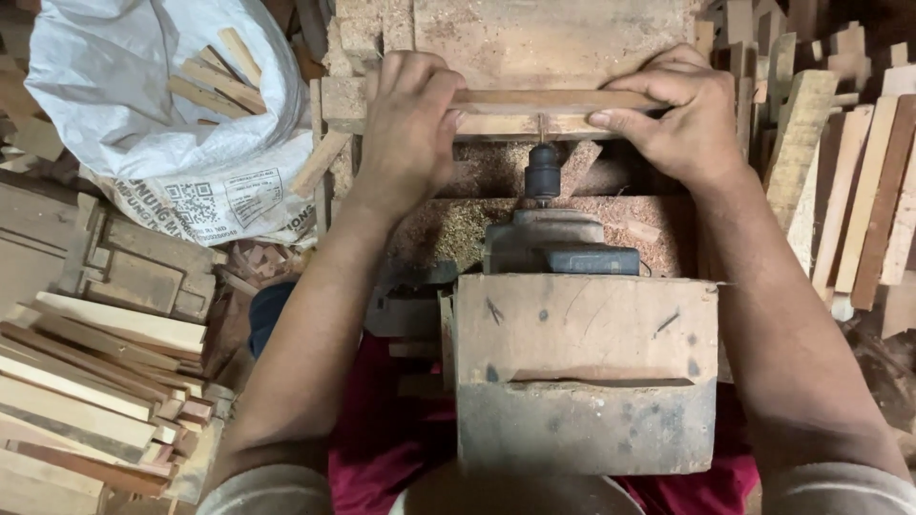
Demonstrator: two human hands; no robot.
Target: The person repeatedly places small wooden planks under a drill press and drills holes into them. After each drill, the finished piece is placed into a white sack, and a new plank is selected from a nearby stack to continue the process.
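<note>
A narrow wooden strip [549,99] lay crosswise just beyond the drill chuck [543,174], its middle directly over the chuck's bit, which met the strip's near edge. The left hand [408,129] was closed over the strip's left end, fingers curled on top and thumb toward the chuck. The right hand [689,119] gripped the right end, fingers laid flat along the strip and pointing toward the chuck. The strip rested against a sawdust-covered wooden block [534,38] on the far side of the chuck.

Sawdust [448,229] lay heaped around and below the chuck. On the near side of the chuck sat the dark motor housing [558,250], and nearer still a worn wooden box [584,372] with dark stains and a shallow slot across its face.

Left of the chuck, well apart, stood a white woven sack [134,105], open at the top and holding short wooden sticks [215,78]; its lower face carried a block of black print and a square code mark. Near and left of the chuck, below the sack, a stack of pale wooden slats [86,401] lay roughly parallel. Right of the chuck, more slats [859,191] leaned upright in a crowded row. Red cloth [382,439] showed beneath the box, between the forearms.
</note>
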